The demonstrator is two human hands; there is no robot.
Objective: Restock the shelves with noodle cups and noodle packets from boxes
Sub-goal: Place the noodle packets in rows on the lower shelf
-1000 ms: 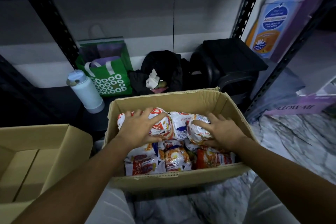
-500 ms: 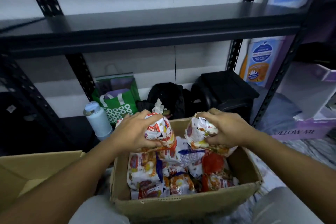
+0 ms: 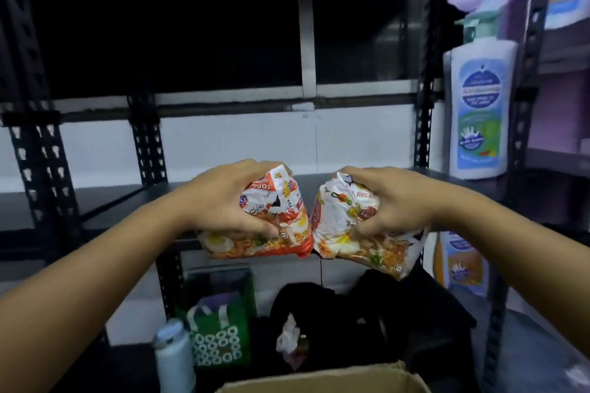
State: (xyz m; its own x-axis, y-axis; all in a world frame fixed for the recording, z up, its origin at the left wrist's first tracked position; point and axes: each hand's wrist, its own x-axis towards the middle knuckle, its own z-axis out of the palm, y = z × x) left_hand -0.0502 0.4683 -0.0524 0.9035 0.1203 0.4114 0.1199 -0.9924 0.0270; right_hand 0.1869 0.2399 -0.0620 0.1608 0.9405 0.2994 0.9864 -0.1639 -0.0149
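Observation:
My left hand (image 3: 223,201) grips a red and white noodle packet (image 3: 274,233) from above. A second, similar noodle packet (image 3: 344,230) is gripped by my right hand (image 3: 392,204). Both packets hang side by side, nearly touching, in front of the edge of a black shelf board (image 3: 111,198) of the metal rack. The back edge of the cardboard box (image 3: 319,381) shows at the bottom; its contents are out of view.
A large white soap bottle (image 3: 479,112) stands on the shelf at the right. Below are a green patterned bag (image 3: 220,335), a white flask (image 3: 174,357), dark bags (image 3: 351,313) and another bottle (image 3: 459,265). Black perforated uprights (image 3: 147,140) frame the shelf.
Both hands lifted a noodle packet each out of the box and raised them to the height of the middle shelf. The view tilted upward, so the box has nearly left the frame.

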